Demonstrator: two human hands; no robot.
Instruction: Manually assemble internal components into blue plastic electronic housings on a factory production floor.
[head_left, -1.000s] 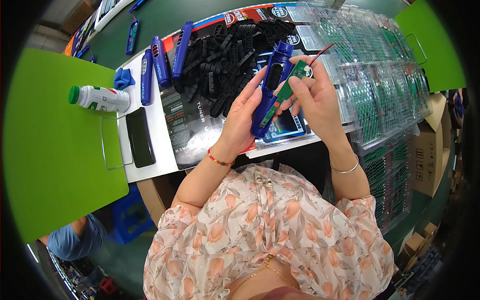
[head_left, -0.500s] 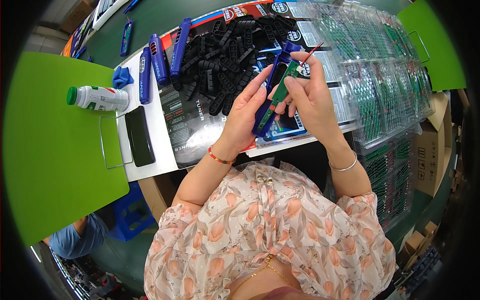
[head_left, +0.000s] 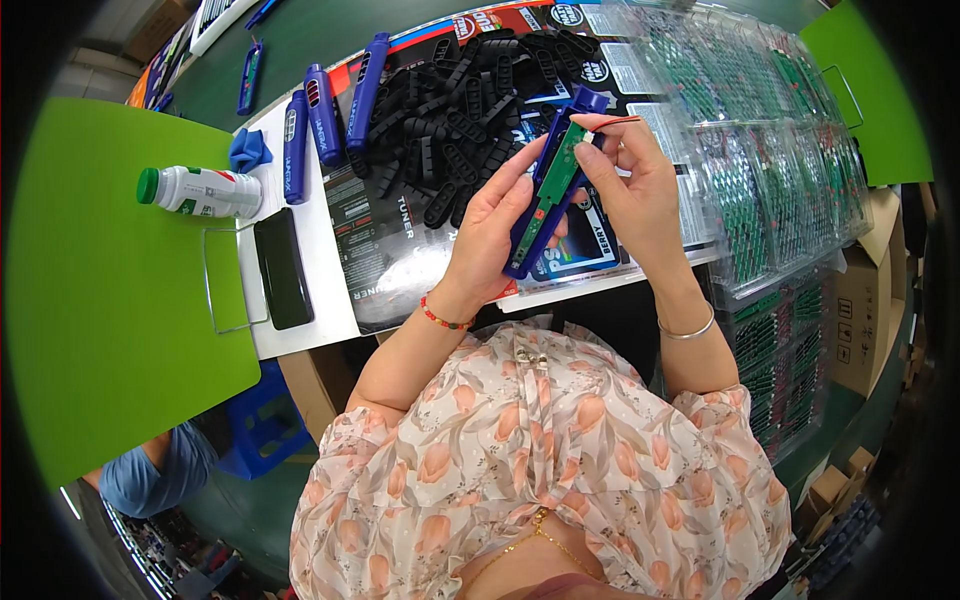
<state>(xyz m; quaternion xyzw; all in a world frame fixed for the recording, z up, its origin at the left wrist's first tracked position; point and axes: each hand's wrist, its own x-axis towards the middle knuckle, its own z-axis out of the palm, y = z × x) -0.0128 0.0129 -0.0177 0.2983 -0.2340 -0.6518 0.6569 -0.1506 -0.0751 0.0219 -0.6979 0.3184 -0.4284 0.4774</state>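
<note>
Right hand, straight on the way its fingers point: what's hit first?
Looks like the green circuit board at the right hand's fingertips, then the blue casing under it. Past those, probably the black parts pile; depth is unclear.

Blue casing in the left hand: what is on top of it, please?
A green circuit board with a red wire lies along the blue casing; the surface beneath the board is hidden.
</note>
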